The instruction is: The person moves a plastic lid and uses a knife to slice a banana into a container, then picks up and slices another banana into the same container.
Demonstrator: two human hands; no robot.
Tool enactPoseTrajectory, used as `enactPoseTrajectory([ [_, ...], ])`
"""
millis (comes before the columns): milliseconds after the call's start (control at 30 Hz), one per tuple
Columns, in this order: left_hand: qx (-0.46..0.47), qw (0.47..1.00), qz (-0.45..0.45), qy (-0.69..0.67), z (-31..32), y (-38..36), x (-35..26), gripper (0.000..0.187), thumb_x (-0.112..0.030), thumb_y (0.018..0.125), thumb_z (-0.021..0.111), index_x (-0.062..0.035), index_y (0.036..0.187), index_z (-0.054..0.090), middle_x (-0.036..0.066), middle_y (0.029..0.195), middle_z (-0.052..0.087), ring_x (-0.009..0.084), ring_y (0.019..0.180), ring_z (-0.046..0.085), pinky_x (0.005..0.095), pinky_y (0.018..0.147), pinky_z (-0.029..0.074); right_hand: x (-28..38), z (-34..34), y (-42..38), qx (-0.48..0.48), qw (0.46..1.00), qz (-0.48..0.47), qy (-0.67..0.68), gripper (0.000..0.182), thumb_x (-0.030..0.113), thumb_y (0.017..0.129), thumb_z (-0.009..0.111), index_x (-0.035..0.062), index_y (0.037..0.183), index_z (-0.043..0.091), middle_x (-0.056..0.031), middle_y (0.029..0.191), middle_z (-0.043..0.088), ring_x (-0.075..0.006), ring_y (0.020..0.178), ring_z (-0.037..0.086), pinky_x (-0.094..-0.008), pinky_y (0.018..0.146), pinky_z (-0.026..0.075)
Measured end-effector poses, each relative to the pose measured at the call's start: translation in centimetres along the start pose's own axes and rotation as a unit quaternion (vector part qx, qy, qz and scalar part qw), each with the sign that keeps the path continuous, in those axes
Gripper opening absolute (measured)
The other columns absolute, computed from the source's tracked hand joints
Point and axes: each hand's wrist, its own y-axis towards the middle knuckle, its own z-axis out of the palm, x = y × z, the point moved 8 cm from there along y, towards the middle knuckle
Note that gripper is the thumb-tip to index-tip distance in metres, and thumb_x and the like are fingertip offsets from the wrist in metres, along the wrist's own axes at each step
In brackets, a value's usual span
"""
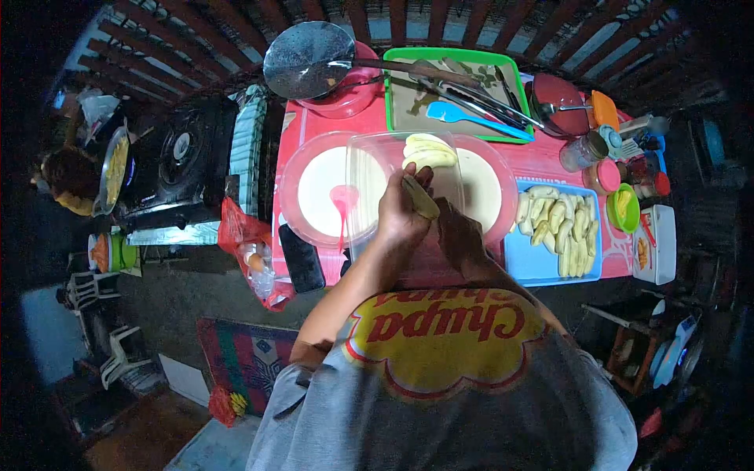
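Observation:
My left hand (398, 210) is closed around a dull brownish oblong piece (420, 198), perhaps a banana, though shadow hides its kind. Close beside it, my right hand (461, 237) is in shade with its fingers curled; what they hold is hidden. Both hands are over a clear plastic tray (363, 157). Sliced banana (429, 151), fanned out, lies at the tray's far end, just beyond my left fingertips. Pale batter fills a bowl (292, 188) on the left, where a pink ladle (343, 198) rests, and another bowl (510, 184) on the right.
A blue tray (514, 255) of peeled bananas (559, 228) sits at right. Behind are a green-rimmed tray (389, 102) with a blue spatula (446, 111) and a metal strainer (310, 59). A phone (301, 257) lies at front left; a stove (182, 149) with a pan (116, 169) stands farther left.

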Motion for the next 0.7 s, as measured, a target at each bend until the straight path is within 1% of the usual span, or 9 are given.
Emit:
enactPoseTrajectory([
  [67,0.047,0.998,0.039,0.024,-0.3,0.7,-0.4,0.026,-0.031,0.082,0.039,-0.0115,0.097,0.047,0.009,0.091,0.054,0.0208,0.084,0.047,0.0347,0.076,0.034,-0.1,0.3,0.2,-0.001,1.0,0.001,-0.006,0.026,0.011,0.078,0.04,0.0094,0.104,0.04,-0.0165,0.078,0.054,-0.0341,0.069,0.054,-0.0419,0.056,0.041],
  [367,0.042,0.995,0.079,0.04,0.0,-0.8,-1.0,0.029,-0.035,0.083,0.037,-0.0116,0.098,0.047,0.009,0.088,0.053,0.0203,0.076,0.046,0.0354,0.067,0.037,-1.3,2.2,0.9,-0.048,0.998,-0.011,-0.025,0.026,0.014,0.079,0.04,0.0101,0.104,0.037,-0.0179,0.077,0.054,-0.036,0.069,0.053,-0.0424,0.055,0.042],
  [400,0.042,0.995,0.079,0.039,0.0,-0.7,-1.2,0.029,-0.035,0.083,0.037,-0.0116,0.098,0.047,0.009,0.088,0.053,0.0203,0.076,0.046,0.0354,0.067,0.037,-1.1,2.1,0.9,0.003,0.999,0.017,-0.047,0.03,0.011,0.078,0.039,0.0072,0.107,0.037,-0.0181,0.077,0.054,-0.0344,0.067,0.054,-0.0415,0.056,0.042],
  [433,0.055,0.995,0.073,0.037,0.1,-0.4,-1.5,0.029,-0.034,0.083,0.038,-0.0111,0.097,0.047,0.009,0.087,0.052,0.0198,0.077,0.047,0.035,0.068,0.038,-1.1,2.1,0.9,0.053,0.995,0.045,-0.069,0.034,0.008,0.077,0.039,0.0043,0.11,0.037,-0.0183,0.076,0.054,-0.0328,0.065,0.054,-0.0406,0.056,0.042],
  [500,0.068,0.995,0.069,0.033,0.9,-0.6,-2.6,0.028,-0.034,0.083,0.04,-0.0105,0.097,0.047,0.008,0.086,0.051,0.0192,0.078,0.047,0.0346,0.069,0.04,-1.4,1.1,-0.3,0.068,0.996,0.039,-0.053,0.034,0.009,0.077,0.04,0.0042,0.11,0.038,-0.0184,0.075,0.055,-0.033,0.065,0.055,-0.0407,0.056,0.042],
  [567,0.022,0.991,0.13,-0.011,1.6,-1.6,-4.7,0.028,-0.032,0.082,0.042,-0.0095,0.098,0.044,0.006,0.085,0.047,0.0178,0.079,0.049,0.0326,0.074,0.042,-1.3,0.3,-1.4,0.083,0.995,0.031,-0.037,0.033,0.011,0.077,0.041,0.0041,0.109,0.038,-0.0184,0.073,0.056,-0.0331,0.066,0.055,-0.0409,0.057,0.042],
  [633,0.039,0.991,0.131,0.001,1.5,-1.3,-5.1,0.028,-0.031,0.083,0.042,-0.0109,0.101,0.043,0.005,0.087,0.047,0.0174,0.083,0.049,0.0322,0.077,0.041,-1.0,-0.9,-2.1,0.058,0.997,0.033,-0.027,0.019,0.013,0.082,0.038,0.0026,0.097,0.042,-0.0186,0.069,0.053,-0.0337,0.065,0.055,-0.0411,0.057,0.041],
  [667,0.055,0.99,0.129,0.015,1.7,-1.2,-5.0,0.028,-0.031,0.084,0.042,-0.0124,0.105,0.042,0.004,0.089,0.047,0.017,0.086,0.048,0.0317,0.081,0.04,-0.5,-1.2,-2.0,0.058,0.997,0.033,-0.028,0.019,0.013,0.082,0.038,0.0026,0.097,0.042,-0.0186,0.069,0.053,-0.0337,0.065,0.055,-0.0411,0.057,0.041],
  [700,0.056,0.99,0.127,0.015,1.6,-1.2,-4.9,0.028,-0.031,0.084,0.042,-0.0124,0.105,0.042,0.004,0.089,0.047,0.017,0.086,0.048,0.0317,0.081,0.04,-1.0,-1.1,-2.0,0.073,0.987,0.117,0.08,0.021,0.014,0.078,0.042,0.0036,0.096,0.043,-0.0186,0.072,0.054,-0.0346,0.067,0.055,-0.0423,0.057,0.042],
])
